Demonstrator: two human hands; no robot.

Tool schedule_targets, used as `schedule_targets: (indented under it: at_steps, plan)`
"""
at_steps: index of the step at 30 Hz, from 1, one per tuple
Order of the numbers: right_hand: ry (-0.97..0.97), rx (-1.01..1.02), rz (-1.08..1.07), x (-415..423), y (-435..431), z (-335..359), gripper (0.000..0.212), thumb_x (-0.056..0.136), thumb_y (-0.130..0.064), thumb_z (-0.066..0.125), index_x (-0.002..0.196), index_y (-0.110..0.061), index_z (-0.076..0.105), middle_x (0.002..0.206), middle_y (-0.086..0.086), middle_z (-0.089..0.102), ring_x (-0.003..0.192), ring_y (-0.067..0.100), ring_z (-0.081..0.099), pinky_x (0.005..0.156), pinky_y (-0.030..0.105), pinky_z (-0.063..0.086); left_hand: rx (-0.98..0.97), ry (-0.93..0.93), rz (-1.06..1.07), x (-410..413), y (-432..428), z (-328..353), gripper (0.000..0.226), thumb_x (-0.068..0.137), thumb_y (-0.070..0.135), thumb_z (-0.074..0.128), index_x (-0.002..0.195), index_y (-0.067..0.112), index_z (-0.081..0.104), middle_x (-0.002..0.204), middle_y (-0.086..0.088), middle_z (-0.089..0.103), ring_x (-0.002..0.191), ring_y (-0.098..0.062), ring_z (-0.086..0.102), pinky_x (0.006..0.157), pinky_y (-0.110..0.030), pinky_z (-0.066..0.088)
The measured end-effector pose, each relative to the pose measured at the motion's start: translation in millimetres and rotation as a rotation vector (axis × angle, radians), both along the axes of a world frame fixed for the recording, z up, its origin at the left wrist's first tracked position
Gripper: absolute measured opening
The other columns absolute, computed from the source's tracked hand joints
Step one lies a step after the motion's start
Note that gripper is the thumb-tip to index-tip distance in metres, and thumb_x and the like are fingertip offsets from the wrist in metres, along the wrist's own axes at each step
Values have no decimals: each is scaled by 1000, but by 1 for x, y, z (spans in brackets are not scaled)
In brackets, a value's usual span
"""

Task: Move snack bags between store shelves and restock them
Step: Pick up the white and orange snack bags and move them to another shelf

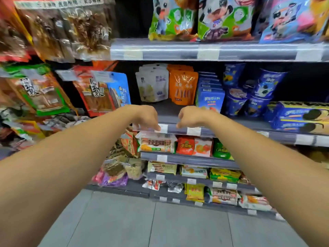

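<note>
Grey shelf edge under our two hands, with a bare strip behind it.
Our left hand (145, 115) and right hand (193, 116) hung side by side, a little apart, over the front rail (176, 131) of the middle shelf (167, 111), fingers loosely curled downward and holding nothing. At the back of the bare strip stood white snack bags (153, 82) touching orange snack bags (183, 86), with blue boxes (211, 97) just to their right. Below us lay grey floor (178, 225).
</note>
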State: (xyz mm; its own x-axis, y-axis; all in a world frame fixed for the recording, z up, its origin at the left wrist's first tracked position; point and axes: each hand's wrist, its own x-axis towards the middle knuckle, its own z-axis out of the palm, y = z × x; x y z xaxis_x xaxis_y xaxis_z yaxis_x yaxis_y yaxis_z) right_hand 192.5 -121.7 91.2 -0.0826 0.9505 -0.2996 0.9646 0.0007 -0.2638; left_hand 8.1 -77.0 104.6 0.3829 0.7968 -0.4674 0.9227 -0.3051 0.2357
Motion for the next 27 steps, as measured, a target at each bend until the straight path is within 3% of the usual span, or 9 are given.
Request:
schedule_targets:
  at_steps: [3, 6, 8, 12, 16, 19, 22, 27]
  plan:
    - [104, 83, -200, -9, 38, -14, 49, 90, -30, 65, 126, 2, 58, 132, 17, 60, 118, 33, 59, 97, 41, 51, 88, -14, -45, -3, 45, -10, 41, 85, 38, 70, 103, 2, 70, 100, -16, 73, 80, -25, 66, 67, -33, 53]
    - [304, 204, -463, -12, 71, -27, 54, 83, -26, 72, 128, -5, 51, 124, 12, 61, 102, 28, 60, 75, 32, 48, 226, -82, -6, -2, 76, -20, 54, 81, 39, 74, 119, 3, 62, 116, -13, 66, 102, -29, 63, 75, -36, 50]
    - [437, 306, -652, -11, 97, -40, 56, 79, -28, 76, 126, -7, 53, 121, 12, 62, 103, 30, 61, 72, 29, 44, 279, -191, 116, 2, 97, -31, 65, 76, 41, 78, 125, 6, 52, 118, -11, 60, 105, -30, 58, 72, -33, 41]
    - [550, 448, -832, -9, 147, -75, 70, 76, -39, 78, 133, -12, 48, 129, 13, 60, 116, 31, 59, 91, 33, 50, 314, -335, 307, 12, 137, -63, 59, 70, 45, 82, 106, 6, 57, 109, -12, 66, 84, -27, 57, 61, -27, 40]
    - [553, 502, -869, -4, 190, -106, 86, 80, -41, 74, 149, -15, 28, 152, 9, 40, 136, 28, 43, 107, 35, 36, 311, -450, 335, 17, 170, -90, 85, 69, 47, 82, 139, 17, 45, 134, -7, 58, 118, -30, 56, 82, -25, 40]
    - [577, 562, -933, 1, 206, -124, 92, 82, -41, 72, 153, -16, 19, 158, 10, 29, 145, 29, 30, 116, 42, 30, 321, -464, 348, 16, 185, -101, 87, 67, 46, 83, 139, 19, 43, 133, -6, 59, 120, -30, 57, 82, -25, 39]
    - [652, 626, -1061, 4, 210, -135, 95, 76, -37, 78, 151, -16, 25, 153, 12, 36, 142, 33, 35, 113, 49, 36, 292, -502, 406, 12, 192, -110, 92, 66, 43, 86, 141, 19, 39, 135, -8, 59, 122, -32, 56, 83, -26, 40]
    - [747, 701, -1114, 1, 216, -141, 98, 72, -36, 83, 150, -15, 27, 150, 13, 40, 139, 33, 39, 111, 49, 38, 280, -464, 449, 6, 200, -119, 92, 69, 41, 85, 142, 14, 37, 134, -12, 59, 119, -34, 57, 79, -28, 41]
